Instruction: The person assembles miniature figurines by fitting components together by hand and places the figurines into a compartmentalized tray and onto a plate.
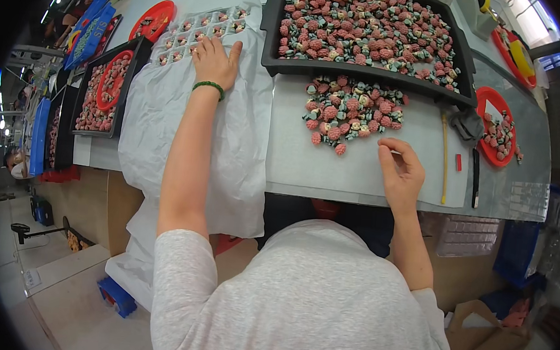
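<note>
My left hand [216, 63] lies flat with its fingers spread over the near edge of a clear compartment tray [187, 36]. Small figurines with pink, bumpy tops sit in the tray's cells. Under that hand and forearm spreads a crumpled white sheet [160, 109]. My right hand [402, 173] hovers at the near right of a loose pile of pink and grey-green figurines [347, 111]. Its thumb and index fingertip come together in a pinch; whether something small is between them does not show.
A black bin [367, 74] full of figurines stands behind the pile. To the right lie a yellow stick [444, 158], a small red piece [458, 163], a black pen-like tool [475, 178] and a red dish [486, 152]. Another black tray [79, 131] stands at left.
</note>
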`<state>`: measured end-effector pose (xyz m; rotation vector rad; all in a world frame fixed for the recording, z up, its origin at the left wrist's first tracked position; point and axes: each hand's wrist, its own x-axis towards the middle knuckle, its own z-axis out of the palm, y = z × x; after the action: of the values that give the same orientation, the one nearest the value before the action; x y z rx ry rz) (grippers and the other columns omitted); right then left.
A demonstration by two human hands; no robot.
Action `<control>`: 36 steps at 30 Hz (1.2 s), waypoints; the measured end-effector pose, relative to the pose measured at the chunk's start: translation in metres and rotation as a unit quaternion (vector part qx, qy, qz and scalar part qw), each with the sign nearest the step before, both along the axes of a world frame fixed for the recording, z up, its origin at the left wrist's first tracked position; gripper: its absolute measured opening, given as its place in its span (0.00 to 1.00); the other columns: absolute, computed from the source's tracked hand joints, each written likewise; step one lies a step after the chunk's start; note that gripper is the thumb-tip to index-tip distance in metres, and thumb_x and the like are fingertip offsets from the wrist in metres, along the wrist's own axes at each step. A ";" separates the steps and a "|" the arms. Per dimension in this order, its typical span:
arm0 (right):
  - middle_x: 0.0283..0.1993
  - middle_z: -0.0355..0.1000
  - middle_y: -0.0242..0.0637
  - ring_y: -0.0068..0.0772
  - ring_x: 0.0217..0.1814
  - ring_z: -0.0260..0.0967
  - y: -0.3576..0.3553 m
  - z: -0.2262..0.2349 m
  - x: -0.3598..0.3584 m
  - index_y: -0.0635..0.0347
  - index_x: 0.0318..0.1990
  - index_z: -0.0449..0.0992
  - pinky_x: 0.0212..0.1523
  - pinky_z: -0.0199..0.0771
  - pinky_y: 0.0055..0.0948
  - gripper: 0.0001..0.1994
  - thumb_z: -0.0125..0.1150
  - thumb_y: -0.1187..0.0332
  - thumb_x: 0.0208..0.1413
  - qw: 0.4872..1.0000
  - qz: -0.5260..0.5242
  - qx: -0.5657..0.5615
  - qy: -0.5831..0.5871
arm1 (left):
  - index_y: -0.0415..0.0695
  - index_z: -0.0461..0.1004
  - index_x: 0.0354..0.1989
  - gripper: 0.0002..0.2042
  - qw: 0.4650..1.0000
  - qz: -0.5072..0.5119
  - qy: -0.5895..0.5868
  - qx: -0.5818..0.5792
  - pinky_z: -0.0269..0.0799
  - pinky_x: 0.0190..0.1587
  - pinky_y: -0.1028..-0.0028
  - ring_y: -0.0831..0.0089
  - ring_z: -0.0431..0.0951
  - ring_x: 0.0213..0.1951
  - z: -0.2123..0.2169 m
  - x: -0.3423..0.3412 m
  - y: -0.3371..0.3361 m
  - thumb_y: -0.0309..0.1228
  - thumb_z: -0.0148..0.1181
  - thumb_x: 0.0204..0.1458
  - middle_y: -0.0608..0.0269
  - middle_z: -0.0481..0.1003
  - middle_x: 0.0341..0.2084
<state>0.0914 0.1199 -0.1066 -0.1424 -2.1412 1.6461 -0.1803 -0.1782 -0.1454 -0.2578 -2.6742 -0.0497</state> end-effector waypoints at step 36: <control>0.37 0.71 0.41 0.30 0.35 0.71 -0.032 0.021 0.014 0.69 0.41 0.70 0.36 0.75 0.25 0.10 0.55 0.74 0.53 0.959 0.028 -0.282 -0.018 | 0.37 0.74 0.37 0.09 0.485 -0.219 -0.438 0.725 0.67 0.33 0.82 0.82 0.71 0.30 0.078 0.218 0.145 0.29 0.57 0.50 0.68 0.74 0.27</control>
<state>0.1057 0.0881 -0.0852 -0.2840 -1.6510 2.2610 0.0374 -0.0329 -0.0669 -0.3245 -2.0189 -3.0238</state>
